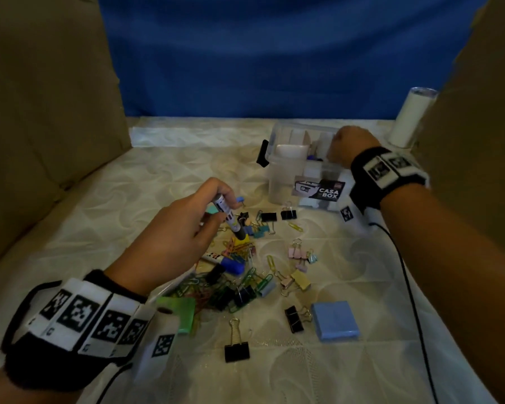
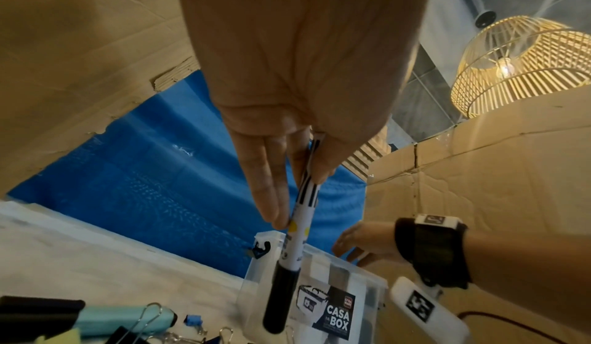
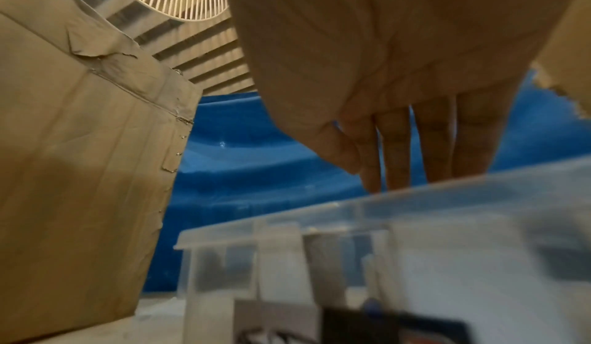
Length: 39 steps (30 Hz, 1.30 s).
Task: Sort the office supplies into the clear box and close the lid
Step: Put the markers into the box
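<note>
My left hand [image 1: 219,205] pinches a white marker [image 1: 228,218] with a black cap, cap pointing down, above a pile of binder clips and paper clips [image 1: 239,272]. In the left wrist view the marker [image 2: 295,225] is held between thumb and fingers of the left hand [image 2: 300,198]. The clear box [image 1: 283,176] stands open at the back right, divided into compartments. My right hand [image 1: 347,147] hovers over its right side. In the right wrist view the right hand's fingers [image 3: 396,147] point straight down behind the box rim [image 3: 319,213], their tips hidden.
A blue pad [image 1: 334,320], a green pad [image 1: 181,312], a lone black binder clip [image 1: 236,349] and a blue-capped marker [image 1: 225,262] lie on the cloth. Cardboard walls [image 1: 41,112] flank both sides. A white cylinder [image 1: 410,118] stands behind the box. A black cable [image 1: 405,272] hangs from my right wrist.
</note>
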Available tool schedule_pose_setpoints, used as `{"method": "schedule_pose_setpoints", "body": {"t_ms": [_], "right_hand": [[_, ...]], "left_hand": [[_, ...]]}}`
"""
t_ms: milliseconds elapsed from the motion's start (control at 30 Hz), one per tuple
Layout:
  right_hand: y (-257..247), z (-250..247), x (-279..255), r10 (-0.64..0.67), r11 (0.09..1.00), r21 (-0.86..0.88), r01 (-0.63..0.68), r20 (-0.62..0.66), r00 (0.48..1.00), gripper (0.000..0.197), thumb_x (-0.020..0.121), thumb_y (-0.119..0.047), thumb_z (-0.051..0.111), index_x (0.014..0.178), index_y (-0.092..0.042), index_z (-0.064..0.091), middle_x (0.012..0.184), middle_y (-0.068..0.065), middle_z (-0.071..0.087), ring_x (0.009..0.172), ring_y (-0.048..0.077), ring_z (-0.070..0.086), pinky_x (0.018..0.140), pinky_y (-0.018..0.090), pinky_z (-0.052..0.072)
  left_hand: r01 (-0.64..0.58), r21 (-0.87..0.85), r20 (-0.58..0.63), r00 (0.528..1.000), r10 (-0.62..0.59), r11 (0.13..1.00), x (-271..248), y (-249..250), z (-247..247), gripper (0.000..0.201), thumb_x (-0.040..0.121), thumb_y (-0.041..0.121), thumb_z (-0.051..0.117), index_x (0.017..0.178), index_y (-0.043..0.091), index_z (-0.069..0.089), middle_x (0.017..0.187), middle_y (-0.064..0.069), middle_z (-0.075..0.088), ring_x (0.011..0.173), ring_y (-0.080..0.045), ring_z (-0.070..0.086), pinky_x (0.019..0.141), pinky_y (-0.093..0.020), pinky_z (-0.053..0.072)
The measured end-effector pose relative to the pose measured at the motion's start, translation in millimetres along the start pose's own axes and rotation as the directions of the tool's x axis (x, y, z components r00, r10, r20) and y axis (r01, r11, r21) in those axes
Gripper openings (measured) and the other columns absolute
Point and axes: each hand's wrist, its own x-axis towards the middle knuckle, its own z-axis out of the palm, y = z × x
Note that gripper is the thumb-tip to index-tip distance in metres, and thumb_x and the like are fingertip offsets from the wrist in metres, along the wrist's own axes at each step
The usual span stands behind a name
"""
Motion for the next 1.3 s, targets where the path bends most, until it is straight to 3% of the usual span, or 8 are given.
{"method": "schedule_pose_setpoints", "body": {"t_ms": [167,333,500,767,833,900,1000,1300], "right_hand": [[57,33,-24,0.095,0.981,0.18,-0.067,-0.151,0.984,0.051,0.097,-0.03,0.033,0.137,0.001,0.041,0.142,0.021,0.04,0.126,0.039,0.041,0.104,0.049,0.038],[60,57,-36,0.112,0.914,0.402,-0.044,-0.146,0.983,0.064,0.101,-0.041,0.026,0.151,-0.002,0.016,0.16,0.013,0.011,0.143,0.034,0.025,0.117,0.044,0.024],[61,62,-33,0.099,0.918,0.398,-0.013,-0.197,0.975,0.066,0.101,-0.039,0.029,0.15,0.003,0.015,0.159,0.019,0.015,0.144,0.035,0.021,0.119,0.044,0.021],[63,63,-33,0.07,0.932,0.362,-0.001,-0.178,0.981,0.068,0.1,-0.042,0.028,0.151,0.0,0.012,0.16,0.016,0.009,0.147,0.032,0.016,0.119,0.044,0.02],[63,64,-33,0.072,0.933,0.36,0.0,-0.188,0.98,0.068,0.1,-0.041,0.028,0.151,0.001,0.013,0.16,0.017,0.01,0.146,0.033,0.016,0.119,0.044,0.02],[63,65,-33,0.072,0.931,0.364,0.0,-0.184,0.98,0.068,0.1,-0.041,0.029,0.151,0.001,0.014,0.16,0.017,0.01,0.147,0.032,0.015,0.119,0.044,0.02],[63,64,-35,0.069,0.929,0.37,0.003,-0.18,0.981,0.068,0.1,-0.041,0.029,0.151,0.001,0.013,0.16,0.017,0.011,0.146,0.033,0.016,0.119,0.045,0.02],[63,59,-37,0.079,0.906,0.424,-0.008,-0.151,0.985,0.066,0.1,-0.04,0.031,0.151,-0.001,0.014,0.16,0.015,0.009,0.146,0.033,0.016,0.118,0.047,0.018]], "left_hand": [[-0.029,0.073,0.008,1.0,0.029,0.997,3,17,8,0.017,0.099,0.023,0.043,0.11,0.036,0.046,0.07,0.022,0.059,0.047,-0.01,0.042,0.048,-0.021,0.028],[-0.17,0.169,-0.092,0.978,0.187,0.971,32,44,25,0.02,0.099,0.026,0.041,0.117,0.034,0.046,0.113,0.015,0.064,0.087,-0.009,0.066,0.071,-0.039,0.056],[-0.283,0.314,-0.188,0.917,0.352,0.906,104,57,52,0.017,0.097,0.019,0.045,0.111,0.026,0.051,0.114,0.004,0.068,0.091,-0.021,0.068,0.072,-0.04,0.057],[-0.142,0.471,-0.078,0.976,0.202,0.871,214,52,103,0.035,0.094,0.014,0.044,0.125,0.024,0.056,0.12,-0.004,0.067,0.103,-0.028,0.064,0.083,-0.039,0.052],[-0.095,0.526,0.03,0.995,0.093,0.845,224,54,114,0.041,0.096,0.018,0.038,0.135,0.025,0.048,0.126,-0.007,0.063,0.111,-0.029,0.06,0.098,-0.04,0.045],[-0.104,0.584,0.19,0.982,-0.011,0.805,225,54,125,0.045,0.1,0.027,0.026,0.145,0.024,0.034,0.139,-0.01,0.052,0.132,-0.025,0.045,0.117,-0.048,0.016],[-0.129,0.577,0.274,0.961,-0.043,0.806,214,51,124,0.048,0.101,0.034,0.015,0.146,0.027,0.031,0.153,-0.001,0.036,0.149,-0.018,0.007,0.115,-0.058,-0.013],[-0.058,0.537,0.109,0.994,-0.001,0.841,117,26,27,0.043,0.102,0.037,0.027,0.143,0.032,0.039,0.159,0.009,0.02,0.15,-0.017,0.003,0.119,-0.052,0.0]]}}
